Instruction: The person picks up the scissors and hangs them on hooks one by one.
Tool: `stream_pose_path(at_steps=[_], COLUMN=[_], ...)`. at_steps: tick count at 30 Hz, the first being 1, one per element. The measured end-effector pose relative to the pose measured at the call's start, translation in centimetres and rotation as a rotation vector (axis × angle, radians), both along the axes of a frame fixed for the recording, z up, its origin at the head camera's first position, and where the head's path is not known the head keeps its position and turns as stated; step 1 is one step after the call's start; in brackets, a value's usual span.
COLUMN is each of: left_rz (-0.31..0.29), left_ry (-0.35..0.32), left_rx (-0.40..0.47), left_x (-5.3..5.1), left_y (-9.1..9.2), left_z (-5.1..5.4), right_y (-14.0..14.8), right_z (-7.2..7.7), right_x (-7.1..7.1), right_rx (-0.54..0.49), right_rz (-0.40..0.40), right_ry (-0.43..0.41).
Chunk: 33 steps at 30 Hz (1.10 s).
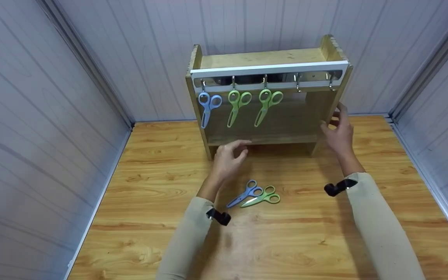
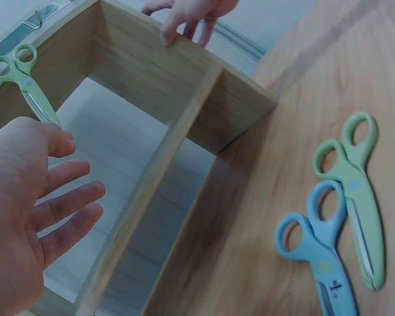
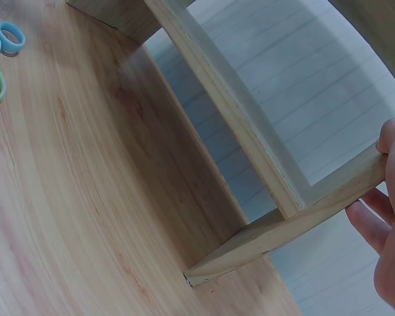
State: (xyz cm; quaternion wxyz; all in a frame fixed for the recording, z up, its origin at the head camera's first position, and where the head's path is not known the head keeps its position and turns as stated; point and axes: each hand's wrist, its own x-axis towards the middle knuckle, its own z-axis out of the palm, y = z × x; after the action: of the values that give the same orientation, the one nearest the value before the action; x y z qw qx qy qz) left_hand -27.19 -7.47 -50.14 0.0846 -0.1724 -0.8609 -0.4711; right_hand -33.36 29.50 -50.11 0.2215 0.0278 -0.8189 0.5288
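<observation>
**Wooden shelf unit [image 1: 263, 59]: Position, Handling and Markings**

The unit stands upright on the worktop [image 1: 325, 237], near the back wall [image 1: 161, 77]. A hook rail [image 1: 270, 69] runs along its upper front; a hung blue pair of scissors [image 1: 208, 106], a first hung green pair [image 1: 237, 105] and a second hung green pair [image 1: 269, 104] hang there. In front of the unit, a loose blue pair [image 1: 249, 191] and a loose green pair [image 1: 263, 197] lie together on the worktop.

Right hand [image 1: 340, 134]: fingers clamped on the edge of a side panel [image 3: 250, 243]. Left hand [image 1: 227, 161]: fingers apart, holding nothing, before the lower shelf.

Handling: the unit should prove stiff and fairly light, and may slide if pushed — grip a side panel, clear of the rail. The scissors look light, hard and smooth; take them by a finger ring.

Markings: the loose blue pair bears a small dark mark — too small to read. No brand is legible.
</observation>
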Motion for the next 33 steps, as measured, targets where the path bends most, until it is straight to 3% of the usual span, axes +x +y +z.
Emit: stream_pose_path(at_steps=[9,20,33], left_rz=[-0.047,-0.112,-0.112], left_ry=[0.000,0.029,0.080], left_rx=[-0.127,-0.190,-0.315], left_x=[1.3,2.2,3.3], left_y=[-0.5,-1.4,-2.7], left_z=[-0.7,-1.2,-1.6], right_y=[0.2,0.4,0.1], right_z=[0.2,0.3,0.1], right_x=[0.1,0.2,0.0], right_rx=[-0.011,0.010,-0.007], right_rz=[0.014,0.023,0.006], right_ry=[-0.019,-0.053,-0.065])
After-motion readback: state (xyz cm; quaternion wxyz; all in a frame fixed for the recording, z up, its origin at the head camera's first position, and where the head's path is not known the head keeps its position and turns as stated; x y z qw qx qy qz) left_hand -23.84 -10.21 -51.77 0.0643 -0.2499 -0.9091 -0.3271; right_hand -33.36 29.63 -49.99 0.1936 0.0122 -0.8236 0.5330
